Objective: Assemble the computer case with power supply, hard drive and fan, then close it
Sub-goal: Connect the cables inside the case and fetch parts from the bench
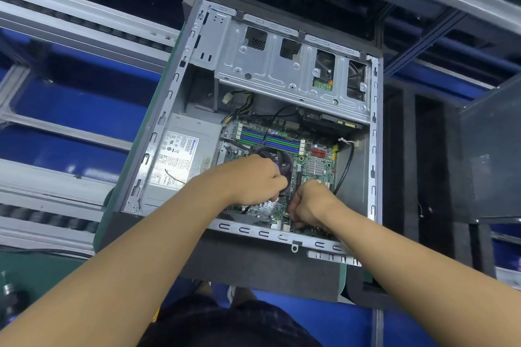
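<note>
The open computer case [158, 132] lies on its side in the middle of the view. A grey power supply [183, 158] with a white label sits in its left part. The green motherboard [318, 160] fills the centre. A black fan [275, 158] sits on the board. My left hand [253, 177] grips the fan's near edge with curled fingers. My right hand [310, 203] is curled just right of it, low over the board; what its fingers hold is hidden. A black hard drive [329, 121] lies under the metal drive cage [282, 65].
The dark side panel [490, 155] stands upright to the right of the case. Aluminium conveyor rails [70, 22] run at the left over blue bins. A black cable [345, 166] hangs inside the case's right part. A tool [8, 290] stands at the lower left.
</note>
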Demonstrator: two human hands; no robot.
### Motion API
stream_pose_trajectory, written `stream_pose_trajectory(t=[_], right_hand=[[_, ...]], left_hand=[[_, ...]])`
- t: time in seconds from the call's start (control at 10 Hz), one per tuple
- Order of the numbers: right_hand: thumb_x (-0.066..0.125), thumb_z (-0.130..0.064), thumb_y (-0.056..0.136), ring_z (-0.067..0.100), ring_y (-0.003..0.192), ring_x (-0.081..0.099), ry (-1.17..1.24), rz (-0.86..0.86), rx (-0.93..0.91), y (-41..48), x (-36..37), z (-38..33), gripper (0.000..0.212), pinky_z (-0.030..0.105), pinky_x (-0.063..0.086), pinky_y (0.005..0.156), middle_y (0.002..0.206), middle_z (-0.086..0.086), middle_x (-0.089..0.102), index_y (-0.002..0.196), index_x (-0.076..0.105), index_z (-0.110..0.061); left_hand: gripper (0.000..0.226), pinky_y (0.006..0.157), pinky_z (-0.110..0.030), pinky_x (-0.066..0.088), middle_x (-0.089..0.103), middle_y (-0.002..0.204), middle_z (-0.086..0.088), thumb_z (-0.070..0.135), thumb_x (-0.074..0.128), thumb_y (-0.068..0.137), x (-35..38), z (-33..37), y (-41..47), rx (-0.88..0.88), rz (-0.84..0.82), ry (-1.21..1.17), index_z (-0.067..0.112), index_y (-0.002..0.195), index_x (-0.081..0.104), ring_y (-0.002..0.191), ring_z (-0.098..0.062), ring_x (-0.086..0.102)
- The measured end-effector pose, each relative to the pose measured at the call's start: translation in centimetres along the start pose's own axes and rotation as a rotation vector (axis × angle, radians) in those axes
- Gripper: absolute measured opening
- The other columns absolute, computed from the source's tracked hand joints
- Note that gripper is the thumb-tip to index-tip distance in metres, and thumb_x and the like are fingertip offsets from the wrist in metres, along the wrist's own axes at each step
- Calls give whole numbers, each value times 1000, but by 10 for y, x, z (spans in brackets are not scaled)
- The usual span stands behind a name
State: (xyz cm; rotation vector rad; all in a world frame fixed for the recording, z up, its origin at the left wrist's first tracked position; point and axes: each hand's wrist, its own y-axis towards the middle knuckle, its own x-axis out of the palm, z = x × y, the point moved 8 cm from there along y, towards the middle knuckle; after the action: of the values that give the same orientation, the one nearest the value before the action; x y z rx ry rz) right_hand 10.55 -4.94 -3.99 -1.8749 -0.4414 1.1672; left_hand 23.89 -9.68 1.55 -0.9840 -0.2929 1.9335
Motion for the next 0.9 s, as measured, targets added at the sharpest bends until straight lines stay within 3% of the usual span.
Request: stream_pose_trajectory(t=[0.1,0.3,0.4,0.5,0.6,0.7,0.8,0.9], right_hand=[[66,-2,92,15,67,63,27,-20,29,2,3,2,24,16,53,56,90,12,69,115,71,3],[66,-1,91,11,58,61,37,10,65,6,3,5,24,12,46,44,83,9,66,115,71,4],[76,-4,87,18,82,71,-64,-28,143,12,8,5,31,20,57,67,98,8,73,118,71,-1],[82,-14,86,19,108,70,-109,-9,180,14,9,5,38,29,57,89,117,7,74,121,71,-4],[80,-12,88,21,110,70,-92,-31,159,15,9,7,37,33,57,96,118,10,73,121,69,-1],[72,-5,91,24,92,71,-22,-26,88,11,8,4,21,34,60,88,107,12,73,111,68,0],[68,0,92,24,89,72,-37,-32,86,6,8,5,23,33,61,86,106,15,75,115,69,3],[74,-2,89,26,100,72,-78,-46,87,9,10,3,32,38,59,94,113,16,74,121,69,1]], left_hand=[[39,61,-29,42,62,61,-3,29,39,98,0,0,0,-3,6,6,15,83,73,60,-19,56],[39,65,-33,46,65,68,-8,29,40,97,0,-1,0,-4,7,9,12,84,73,65,-23,59],[39,69,-34,48,68,75,-12,29,40,96,1,-1,1,0,12,14,11,84,73,72,-26,62],[41,71,-37,49,69,78,-16,29,39,97,2,-1,1,1,13,18,7,87,72,71,-28,61],[41,70,-36,49,69,79,-16,29,39,96,2,-2,3,3,17,26,5,88,72,67,-25,56],[40,68,-34,48,68,75,-14,29,39,96,1,-2,3,17,35,46,7,86,71,66,-24,56],[40,69,-36,49,67,73,-10,31,39,96,1,-2,4,36,46,73,14,82,71,70,-24,61],[39,75,-39,52,67,78,-3,34,38,95,0,-3,5,42,50,101,21,78,70,75,-20,62]])
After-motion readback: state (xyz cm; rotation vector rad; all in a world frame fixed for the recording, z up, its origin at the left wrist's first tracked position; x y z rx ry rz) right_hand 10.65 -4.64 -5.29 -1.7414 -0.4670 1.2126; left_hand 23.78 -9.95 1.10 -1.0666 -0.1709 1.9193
